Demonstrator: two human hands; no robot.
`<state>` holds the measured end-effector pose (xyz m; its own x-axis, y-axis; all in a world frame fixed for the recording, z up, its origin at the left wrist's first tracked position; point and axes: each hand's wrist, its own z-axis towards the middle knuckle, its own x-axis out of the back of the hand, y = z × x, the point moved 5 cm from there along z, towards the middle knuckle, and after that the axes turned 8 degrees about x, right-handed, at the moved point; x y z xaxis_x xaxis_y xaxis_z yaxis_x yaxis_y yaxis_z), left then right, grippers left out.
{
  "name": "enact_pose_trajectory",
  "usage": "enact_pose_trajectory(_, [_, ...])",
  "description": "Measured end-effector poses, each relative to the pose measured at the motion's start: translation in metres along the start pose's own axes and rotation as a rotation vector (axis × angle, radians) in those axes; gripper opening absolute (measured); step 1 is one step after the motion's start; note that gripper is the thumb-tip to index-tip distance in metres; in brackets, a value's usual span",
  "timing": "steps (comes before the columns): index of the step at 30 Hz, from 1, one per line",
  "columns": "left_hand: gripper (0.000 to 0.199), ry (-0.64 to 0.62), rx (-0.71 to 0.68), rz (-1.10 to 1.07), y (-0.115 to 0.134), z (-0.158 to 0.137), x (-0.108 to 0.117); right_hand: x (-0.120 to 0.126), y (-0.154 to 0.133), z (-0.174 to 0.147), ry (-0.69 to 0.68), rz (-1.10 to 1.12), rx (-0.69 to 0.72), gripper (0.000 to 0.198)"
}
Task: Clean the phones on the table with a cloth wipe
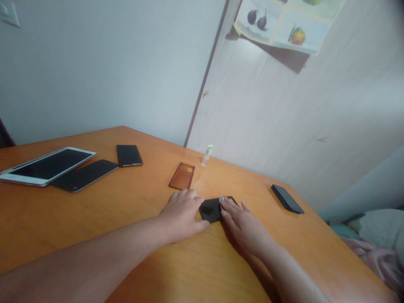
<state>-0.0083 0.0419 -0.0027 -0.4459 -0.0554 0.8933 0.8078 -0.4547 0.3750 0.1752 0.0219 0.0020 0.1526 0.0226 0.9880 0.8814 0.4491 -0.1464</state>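
Observation:
A black smartphone (211,210) lies flat on the wooden table in front of me. My left hand (183,213) grips its left end, thumb at the near edge and fingers at the far edge. On the phone's right part rests my right hand (241,221), fingers together, pressing a small white wipe (221,199) to the glass. Most of the wipe is hidden under the fingers. Just beyond my left hand lies a brown translucent phone case (182,176). Behind that stands a small clear pump bottle (206,156) with a pale green top.
On the left of the table (148,185) lie a white tablet (53,165), a large dark tablet (86,175) partly under it, and a black device (129,155). A dark phone in a folding case (287,199) is at the right. Walls border the table's far edges.

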Motion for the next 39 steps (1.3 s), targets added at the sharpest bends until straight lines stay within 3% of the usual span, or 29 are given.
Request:
enact_pose_trajectory(3, [0.046,0.006,-0.006,-0.003,0.0,0.0,-0.001,-0.002,0.013,0.001,0.013,-0.052,-0.086,0.055])
enact_pose_trajectory(7, [0.046,0.0,-0.005,-0.005,0.0,0.0,0.001,-0.002,-0.02,0.0,-0.002,0.054,0.139,0.051])
enact_pose_trajectory(9, [0.046,-0.005,-0.003,-0.005,0.0,0.0,0.001,-0.004,-0.025,0.002,-0.01,0.092,0.185,0.05])
enact_pose_trajectory(14, [0.049,-0.005,-0.002,-0.008,-0.001,0.001,0.0,-0.008,0.027,0.012,0.015,0.008,-0.105,0.051])
enact_pose_trajectory(16, [0.05,-0.004,-0.007,-0.009,-0.001,0.001,-0.001,-0.006,0.041,0.009,-0.007,-0.031,-0.157,0.052])
enact_pose_trajectory(22, [0.047,-0.009,-0.004,-0.014,-0.001,0.001,0.0,0.012,0.034,-0.011,-0.099,-0.068,-0.116,0.045])
enact_pose_trajectory(28, [0.047,-0.02,0.002,-0.013,0.001,0.002,0.002,0.01,0.037,-0.005,-0.053,-0.121,-0.187,0.049])
enact_pose_trajectory(34, [0.049,-0.027,0.003,-0.007,0.0,0.003,0.001,0.02,0.027,-0.018,-0.079,-0.109,-0.12,0.04])
enact_pose_trajectory(39, [0.048,-0.023,-0.007,-0.007,-0.001,0.004,-0.001,0.011,0.036,-0.005,-0.042,-0.135,-0.181,0.044])
